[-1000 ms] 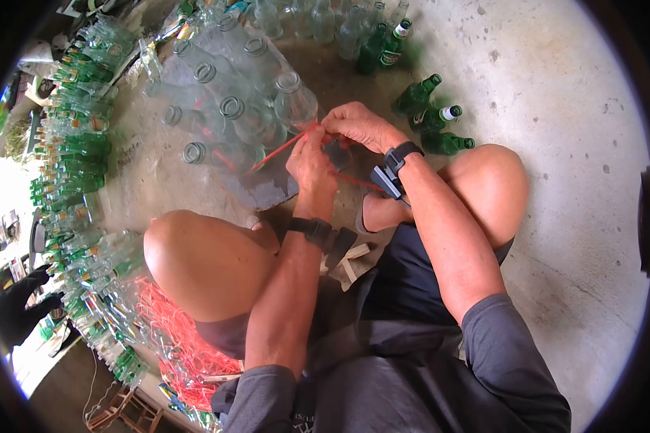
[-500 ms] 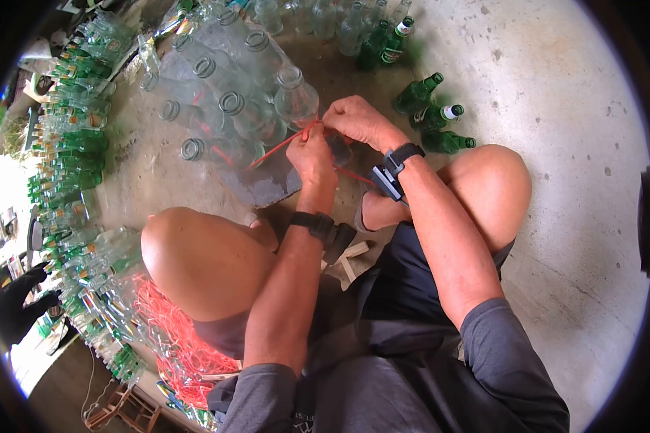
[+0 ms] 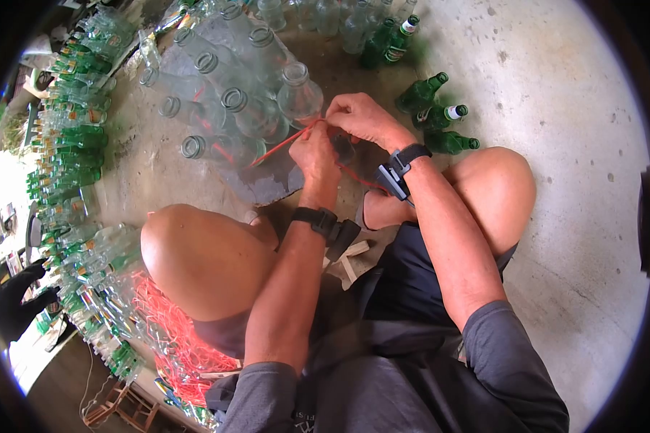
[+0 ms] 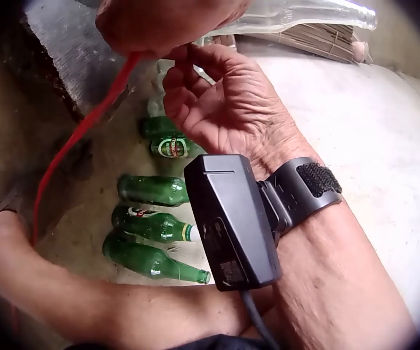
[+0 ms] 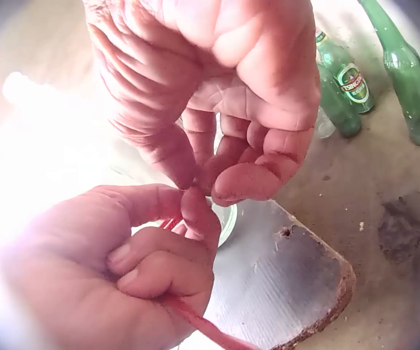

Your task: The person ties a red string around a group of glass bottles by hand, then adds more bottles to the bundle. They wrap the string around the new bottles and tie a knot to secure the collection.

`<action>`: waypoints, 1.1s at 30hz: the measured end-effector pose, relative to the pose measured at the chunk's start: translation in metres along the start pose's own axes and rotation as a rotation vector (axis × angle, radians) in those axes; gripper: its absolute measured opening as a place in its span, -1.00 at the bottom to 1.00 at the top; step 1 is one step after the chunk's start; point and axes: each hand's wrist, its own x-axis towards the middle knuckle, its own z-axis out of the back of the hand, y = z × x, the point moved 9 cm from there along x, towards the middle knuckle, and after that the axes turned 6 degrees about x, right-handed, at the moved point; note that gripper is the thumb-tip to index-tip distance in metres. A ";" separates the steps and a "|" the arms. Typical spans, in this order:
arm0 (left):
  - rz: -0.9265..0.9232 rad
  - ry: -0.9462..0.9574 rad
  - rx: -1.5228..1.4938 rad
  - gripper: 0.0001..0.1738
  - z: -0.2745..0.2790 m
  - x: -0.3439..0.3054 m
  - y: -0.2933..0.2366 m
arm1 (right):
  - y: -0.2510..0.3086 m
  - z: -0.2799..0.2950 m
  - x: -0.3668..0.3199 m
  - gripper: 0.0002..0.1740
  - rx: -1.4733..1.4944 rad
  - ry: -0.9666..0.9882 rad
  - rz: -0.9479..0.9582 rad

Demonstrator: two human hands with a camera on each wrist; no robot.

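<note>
A cluster of clear glass bottles [image 3: 256, 119] stands upright on a grey slab [image 3: 267, 189], with red plastic string [image 3: 278, 149] running round its near side. Close against the nearest bottle, my left hand [image 3: 314, 155] pinches the string between thumb and forefinger. In the right wrist view, its other fingers curl into the palm and a red strand [image 5: 202, 324] comes out below them. My right hand [image 3: 368, 119] meets it fingertip to fingertip, thumb and forefinger pinched together on the string; the pinched bit is mostly hidden. A loose tail hangs below the hands.
Green bottles [image 3: 440, 115] lie or stand on the concrete floor to the right. More clear bottles [image 3: 325, 18] are beyond the slab. A long row of bottles [image 3: 72, 144] curves along the left, near a red string heap [image 3: 180, 346]. Wooden pieces [image 3: 350, 263] are between the feet.
Both hands stay at the string beside the nearest bottle, with their fingertips shifting slightly. The string tail below the right wrist has become slacker and more curved.
</note>
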 end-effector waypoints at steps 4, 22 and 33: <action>0.053 0.039 0.006 -0.84 -0.003 -0.003 -0.001 | -0.002 0.001 -0.003 -0.79 0.059 0.042 -0.075; 0.298 0.190 -0.069 -0.89 -0.004 0.011 0.016 | -0.040 -0.019 -0.002 -0.77 0.703 0.210 -0.295; 0.310 0.201 -0.069 -0.91 -0.004 0.013 0.015 | -0.042 -0.018 0.000 -0.75 0.659 0.237 -0.276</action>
